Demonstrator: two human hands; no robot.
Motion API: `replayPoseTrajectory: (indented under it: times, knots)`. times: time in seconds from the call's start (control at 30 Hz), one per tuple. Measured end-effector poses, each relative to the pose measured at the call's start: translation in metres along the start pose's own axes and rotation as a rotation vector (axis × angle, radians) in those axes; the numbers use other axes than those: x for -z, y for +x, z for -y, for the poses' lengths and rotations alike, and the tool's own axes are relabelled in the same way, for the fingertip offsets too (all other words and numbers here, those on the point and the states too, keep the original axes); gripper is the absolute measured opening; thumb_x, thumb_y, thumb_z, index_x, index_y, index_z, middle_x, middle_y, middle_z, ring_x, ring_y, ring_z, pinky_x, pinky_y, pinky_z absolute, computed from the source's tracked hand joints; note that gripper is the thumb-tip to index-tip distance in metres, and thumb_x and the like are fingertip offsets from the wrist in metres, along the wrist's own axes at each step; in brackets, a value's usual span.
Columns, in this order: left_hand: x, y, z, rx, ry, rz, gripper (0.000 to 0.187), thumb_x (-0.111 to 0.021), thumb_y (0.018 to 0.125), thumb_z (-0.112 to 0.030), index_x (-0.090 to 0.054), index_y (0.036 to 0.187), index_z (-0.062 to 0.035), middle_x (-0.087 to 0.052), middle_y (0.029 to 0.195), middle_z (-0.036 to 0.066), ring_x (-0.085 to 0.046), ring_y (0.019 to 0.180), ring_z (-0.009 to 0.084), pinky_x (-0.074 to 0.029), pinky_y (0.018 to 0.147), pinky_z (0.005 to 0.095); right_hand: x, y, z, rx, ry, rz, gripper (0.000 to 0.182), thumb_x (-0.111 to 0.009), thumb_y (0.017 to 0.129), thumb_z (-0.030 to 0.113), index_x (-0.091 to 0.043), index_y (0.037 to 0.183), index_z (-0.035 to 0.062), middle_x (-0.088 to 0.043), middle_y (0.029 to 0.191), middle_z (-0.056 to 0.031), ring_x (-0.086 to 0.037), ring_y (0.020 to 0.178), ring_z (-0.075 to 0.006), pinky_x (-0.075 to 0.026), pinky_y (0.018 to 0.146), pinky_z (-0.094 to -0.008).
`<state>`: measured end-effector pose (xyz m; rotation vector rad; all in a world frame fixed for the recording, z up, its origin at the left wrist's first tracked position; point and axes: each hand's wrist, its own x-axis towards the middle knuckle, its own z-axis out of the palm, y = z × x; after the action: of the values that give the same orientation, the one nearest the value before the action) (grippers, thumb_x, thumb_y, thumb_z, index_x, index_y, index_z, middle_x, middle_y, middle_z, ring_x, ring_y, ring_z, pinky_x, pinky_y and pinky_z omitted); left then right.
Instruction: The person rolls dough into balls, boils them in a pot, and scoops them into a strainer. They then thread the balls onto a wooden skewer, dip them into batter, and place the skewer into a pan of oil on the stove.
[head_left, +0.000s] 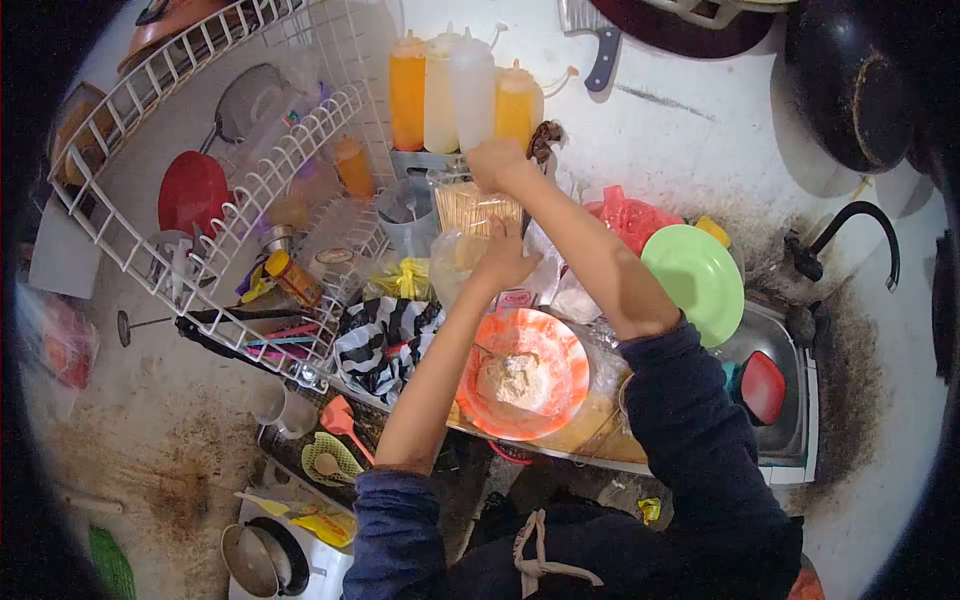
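Observation:
My left hand [505, 262] reaches over the counter, its fingers stretched out against the lower front of a clear pack of thin wooden sticks [465, 210]. Above it, my right hand [498, 165] is closed at the pack's top right corner, in front of the squeeze bottles; what its fingers hold is hidden. Below my forearms sits an orange-and-white bowl [570, 375] with white flour-like powder [520, 385] and a utensil handle in it. A translucent plastic container [455, 262] stands just left of my left hand.
Several squeeze bottles [408, 95] stand at the back. A white wire rack [130, 250] with kitchenware is on the left. A green plate [695, 285] leans by the sink [790, 440] on the right. A black-and-white plastic bag [375, 345] lies left of the bowl. A knife [603, 60] hangs on the wall.

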<state>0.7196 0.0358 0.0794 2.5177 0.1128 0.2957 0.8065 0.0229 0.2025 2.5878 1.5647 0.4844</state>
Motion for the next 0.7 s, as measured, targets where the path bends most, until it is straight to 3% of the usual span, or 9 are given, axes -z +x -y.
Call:
replayPoseTrajectory:
  times: [0.07,0.17,0.37,0.5,0.67,0.7]
  knots:
    - [0.001,0.003,0.003,-0.006,0.010,0.027,0.082,-0.055,0.079,-0.041,-0.018,0.133,0.0073,-0.008,0.135,0.038,-0.003,0.128,0.0483,-0.015,0.107,0.0402,-0.005,-0.001,-0.002,0.043,0.029,-0.048,0.018,-0.058,0.069,0.013,-0.066,0.081,0.0021,-0.064,0.086,-0.0168,-0.063,0.082,-0.0286,-0.050,0.068,-0.0391]
    - [-0.002,0.003,0.004,0.022,-0.034,0.011,0.079,-0.056,0.079,-0.040,-0.020,0.134,0.0049,-0.010,0.136,0.037,-0.003,0.128,0.0490,-0.014,0.107,0.0410,-0.009,0.002,-0.002,0.020,-0.024,-0.023,0.017,-0.061,0.068,0.017,-0.066,0.081,0.0079,-0.065,0.086,-0.0131,-0.063,0.081,-0.0271,-0.050,0.068,-0.0381]
    - [-0.010,0.006,0.015,-0.021,-0.052,-0.079,0.075,-0.057,0.078,-0.037,-0.026,0.130,0.0084,-0.016,0.134,0.037,-0.008,0.129,0.0471,-0.015,0.107,0.0411,-0.006,0.002,-0.018,-0.056,0.231,-0.046,0.012,-0.063,0.067,0.024,-0.066,0.078,0.0180,-0.065,0.080,-0.0053,-0.062,0.080,-0.0229,-0.049,0.069,-0.0348]
    - [-0.010,0.014,0.023,-0.072,-0.026,0.011,0.086,-0.062,0.073,-0.032,-0.017,0.126,0.0187,-0.012,0.130,0.043,-0.005,0.126,0.0532,-0.015,0.107,0.0417,0.001,-0.007,-0.030,-0.117,0.441,-0.109,0.013,-0.061,0.069,0.024,-0.064,0.076,0.0127,-0.065,0.079,-0.0058,-0.062,0.076,-0.0224,-0.049,0.066,-0.0354]
    - [0.017,-0.010,-0.019,0.014,-0.069,-0.021,0.089,-0.063,0.073,-0.031,-0.014,0.126,0.0205,-0.012,0.132,0.042,-0.007,0.127,0.0506,-0.014,0.107,0.0406,-0.009,0.007,-0.049,-0.233,0.805,-0.294,0.017,-0.056,0.078,0.018,-0.055,0.086,0.0025,-0.065,0.076,-0.0107,-0.063,0.063,-0.0194,-0.049,0.059,-0.0299]
    - [0.016,-0.009,-0.017,-0.021,-0.056,-0.051,0.087,-0.063,0.073,-0.031,-0.016,0.126,0.0201,-0.014,0.131,0.041,-0.009,0.127,0.0496,-0.015,0.107,0.0404,-0.007,0.009,-0.052,-0.242,0.880,-0.353,0.016,-0.053,0.079,0.017,-0.053,0.087,0.0031,-0.065,0.076,-0.0115,-0.064,0.065,-0.0216,-0.049,0.061,-0.0320]
